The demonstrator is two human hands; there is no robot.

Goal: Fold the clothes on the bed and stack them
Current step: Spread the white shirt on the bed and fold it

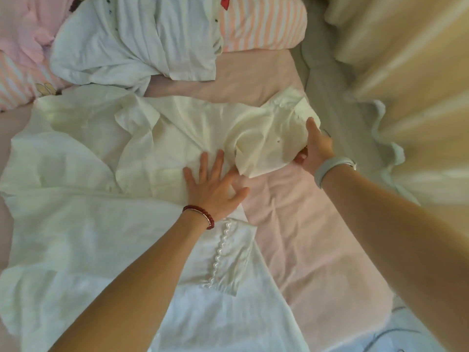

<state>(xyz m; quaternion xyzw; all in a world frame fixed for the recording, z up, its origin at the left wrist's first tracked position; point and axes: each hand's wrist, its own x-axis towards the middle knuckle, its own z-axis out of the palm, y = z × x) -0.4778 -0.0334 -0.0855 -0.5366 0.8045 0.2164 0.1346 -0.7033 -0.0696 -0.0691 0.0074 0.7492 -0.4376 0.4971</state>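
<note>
A white shirt [83,214] lies spread across the pink bed sheet [304,224], with a scalloped trim on its near cuff [223,255]. My left hand [213,184] presses flat on the shirt near its middle, fingers straight and spread. My right hand [314,146] grips the shirt's right sleeve [264,143], thumb on top and fingers curled under the cloth, with the sleeve lifted and folded over toward the shirt's body. A second white garment [132,39] lies crumpled at the back of the bed.
A pink garment [28,29] lies at the back left. A pink-and-white striped pillow [264,24] sits at the back. Cream curtains [406,72] hang along the bed's right side, past a grey gap [327,97].
</note>
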